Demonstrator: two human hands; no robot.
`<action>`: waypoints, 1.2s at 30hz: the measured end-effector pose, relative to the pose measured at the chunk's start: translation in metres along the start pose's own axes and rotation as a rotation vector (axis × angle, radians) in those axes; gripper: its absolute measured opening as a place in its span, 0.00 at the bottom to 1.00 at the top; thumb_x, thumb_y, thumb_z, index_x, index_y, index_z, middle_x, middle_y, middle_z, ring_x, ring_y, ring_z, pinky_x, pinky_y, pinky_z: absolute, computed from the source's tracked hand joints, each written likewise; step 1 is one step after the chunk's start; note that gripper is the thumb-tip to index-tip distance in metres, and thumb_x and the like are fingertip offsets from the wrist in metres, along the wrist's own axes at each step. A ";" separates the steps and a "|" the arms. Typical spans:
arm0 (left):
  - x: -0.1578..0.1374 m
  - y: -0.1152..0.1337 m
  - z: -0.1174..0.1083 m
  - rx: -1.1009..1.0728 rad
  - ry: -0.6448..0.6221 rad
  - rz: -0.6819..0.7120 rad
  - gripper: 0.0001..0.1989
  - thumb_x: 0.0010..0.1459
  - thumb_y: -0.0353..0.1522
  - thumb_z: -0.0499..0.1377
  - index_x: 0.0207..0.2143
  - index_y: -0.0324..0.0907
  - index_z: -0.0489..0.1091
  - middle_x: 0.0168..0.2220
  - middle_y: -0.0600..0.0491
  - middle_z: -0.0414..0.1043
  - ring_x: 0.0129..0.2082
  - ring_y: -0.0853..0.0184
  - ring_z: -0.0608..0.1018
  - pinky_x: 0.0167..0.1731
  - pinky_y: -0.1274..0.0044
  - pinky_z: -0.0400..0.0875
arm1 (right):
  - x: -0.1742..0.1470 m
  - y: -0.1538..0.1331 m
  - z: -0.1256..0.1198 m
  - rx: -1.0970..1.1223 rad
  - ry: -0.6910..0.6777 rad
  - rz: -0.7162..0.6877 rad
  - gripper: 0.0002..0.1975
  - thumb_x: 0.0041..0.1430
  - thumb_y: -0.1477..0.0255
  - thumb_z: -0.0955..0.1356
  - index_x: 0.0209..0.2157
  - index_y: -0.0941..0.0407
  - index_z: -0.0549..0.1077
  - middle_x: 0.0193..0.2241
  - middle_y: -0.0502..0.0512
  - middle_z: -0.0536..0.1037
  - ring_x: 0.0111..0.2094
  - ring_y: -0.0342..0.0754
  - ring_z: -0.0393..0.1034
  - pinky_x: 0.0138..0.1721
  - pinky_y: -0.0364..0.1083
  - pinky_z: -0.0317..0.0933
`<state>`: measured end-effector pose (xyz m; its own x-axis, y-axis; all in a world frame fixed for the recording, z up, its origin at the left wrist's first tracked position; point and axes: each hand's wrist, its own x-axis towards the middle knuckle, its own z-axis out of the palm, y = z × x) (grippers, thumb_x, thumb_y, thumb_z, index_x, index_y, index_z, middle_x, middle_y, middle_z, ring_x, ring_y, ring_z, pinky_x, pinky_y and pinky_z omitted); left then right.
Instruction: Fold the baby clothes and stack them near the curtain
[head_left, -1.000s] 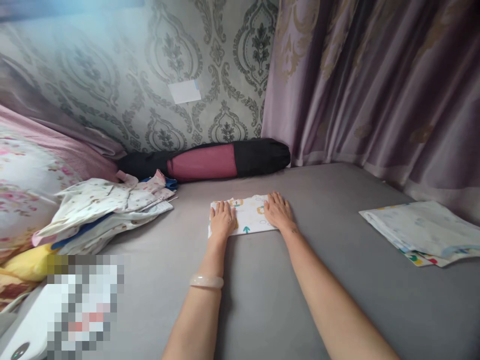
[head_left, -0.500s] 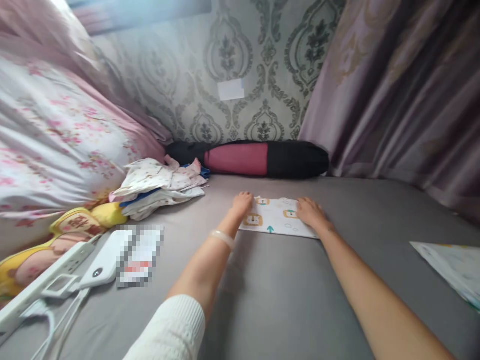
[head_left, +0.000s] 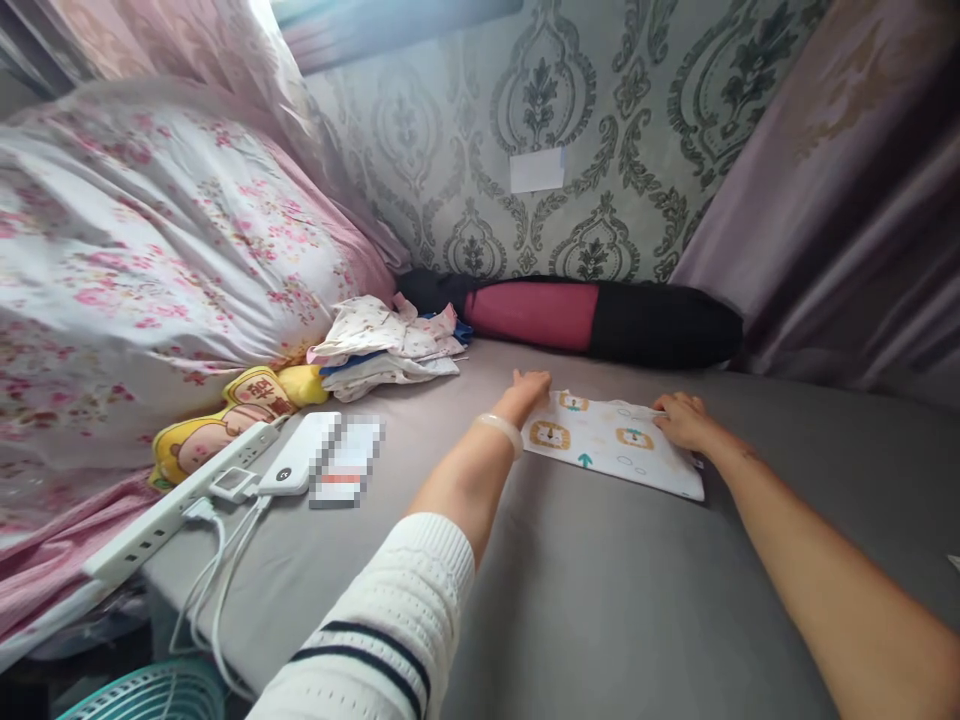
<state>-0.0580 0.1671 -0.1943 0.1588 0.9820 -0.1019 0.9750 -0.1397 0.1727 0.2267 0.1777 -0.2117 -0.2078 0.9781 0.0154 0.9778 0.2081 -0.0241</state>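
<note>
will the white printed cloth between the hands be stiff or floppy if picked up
The white printed cloth will probably be floppy, since its far edge looks soft and uneven. It is likely light, as it lies thin and flat on the gray sheet. It seems unlikely to roll, given that flat shape.

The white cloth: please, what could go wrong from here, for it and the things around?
The white cloth might crease or twist if the left hand and right hand, placed near its two ends, pull unevenly.

The white cables loop loosely on the same side as the left sleeve, so that arm could perhaps catch them and tug the power strip.
</note>
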 end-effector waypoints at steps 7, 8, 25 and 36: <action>-0.031 0.008 -0.019 0.093 0.095 -0.014 0.18 0.54 0.24 0.51 0.47 0.39 0.70 0.52 0.41 0.68 0.53 0.55 0.67 0.50 0.64 0.58 | -0.020 -0.001 -0.035 0.096 -0.003 0.013 0.12 0.60 0.70 0.62 0.44 0.54 0.71 0.41 0.59 0.77 0.41 0.54 0.71 0.39 0.48 0.58; -0.036 0.008 -0.023 0.096 0.113 -0.006 0.17 0.55 0.24 0.51 0.46 0.39 0.71 0.52 0.41 0.68 0.53 0.55 0.67 0.50 0.64 0.57 | -0.024 0.000 -0.041 0.114 0.017 -0.005 0.12 0.60 0.70 0.62 0.45 0.55 0.71 0.41 0.60 0.77 0.42 0.54 0.70 0.39 0.47 0.58; -0.122 0.007 -0.055 0.015 0.482 0.181 0.17 0.58 0.26 0.48 0.46 0.45 0.70 0.46 0.52 0.75 0.48 0.62 0.68 0.58 0.63 0.42 | -0.109 -0.004 -0.077 0.120 0.410 -0.230 0.13 0.60 0.72 0.61 0.44 0.57 0.73 0.43 0.60 0.76 0.44 0.54 0.68 0.45 0.48 0.58; -0.193 -0.012 0.008 0.020 0.425 0.330 0.18 0.57 0.25 0.48 0.43 0.47 0.72 0.45 0.53 0.75 0.49 0.64 0.69 0.60 0.66 0.42 | -0.189 -0.015 -0.016 0.096 0.346 -0.365 0.14 0.59 0.74 0.59 0.42 0.54 0.71 0.45 0.58 0.75 0.47 0.52 0.67 0.52 0.50 0.55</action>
<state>-0.0994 -0.0221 -0.1841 0.3842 0.8497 0.3611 0.8874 -0.4478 0.1096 0.2517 -0.0099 -0.1983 -0.4987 0.7840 0.3697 0.8328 0.5517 -0.0465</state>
